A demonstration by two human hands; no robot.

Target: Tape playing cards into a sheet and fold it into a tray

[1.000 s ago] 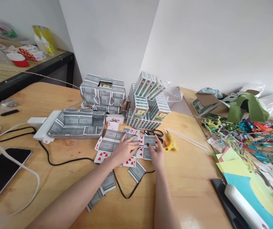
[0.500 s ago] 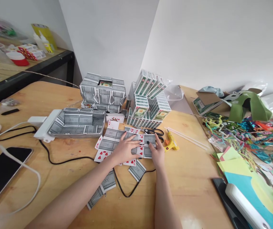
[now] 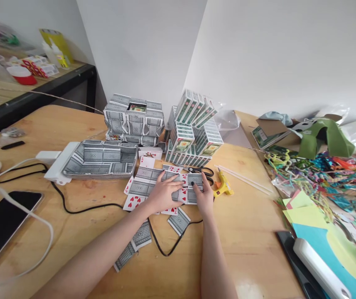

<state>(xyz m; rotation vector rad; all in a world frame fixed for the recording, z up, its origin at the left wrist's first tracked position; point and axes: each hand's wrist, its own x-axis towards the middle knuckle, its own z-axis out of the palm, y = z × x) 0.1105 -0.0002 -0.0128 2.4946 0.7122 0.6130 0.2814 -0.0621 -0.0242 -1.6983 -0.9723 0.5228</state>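
Note:
A flat panel of joined playing cards (image 3: 138,189), mostly grey patterned backs with some red heart and diamond faces, lies on the table. My left hand (image 3: 162,193) rests on it, palm down, fingers spread and pressing near two heart cards. At the panel's right end, my right hand (image 3: 205,197) grips the edge, thumb on a grey-backed card (image 3: 195,179) and fingers along its side. What lies under my palms is hidden. One loose card (image 3: 179,221) sits just in front, and more grey-backed cards (image 3: 141,236) lie nearer me.
Behind stand a card-covered box (image 3: 134,120), an open card-lined tray (image 3: 103,160) on a white power strip (image 3: 61,168), and stacked card boxes (image 3: 193,133). Scissors (image 3: 207,172) and a yellow glue gun (image 3: 223,185) lie at right. A black cable (image 3: 165,254) loops in front.
Both hands keep nearly the same places on the card panel. My right thumb and fingers have shifted very slightly; the view has tilted a little.

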